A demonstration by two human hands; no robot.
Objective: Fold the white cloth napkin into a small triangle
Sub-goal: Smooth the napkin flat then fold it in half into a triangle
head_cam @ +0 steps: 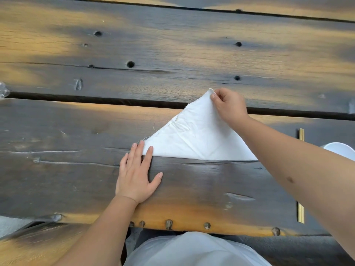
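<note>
Head view: napkin (194, 139) already one large triangle — right hand (228, 106) pinches its apex, left hand (137, 173) flat, fingertips pinning a corner; smaller folds probably remain.

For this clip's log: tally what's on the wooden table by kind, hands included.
White cloth napkin, folded into a triangle: 1
Hands: 2, left hand flat at the napkin's left corner, right hand pinching its top corner
Brass-coloured sticks at the right, partly hidden by the arm: 2
White dish at the right edge, mostly cut off: 1
Clear object at the left edge, unidentifiable: 1
Total: 7
</note>
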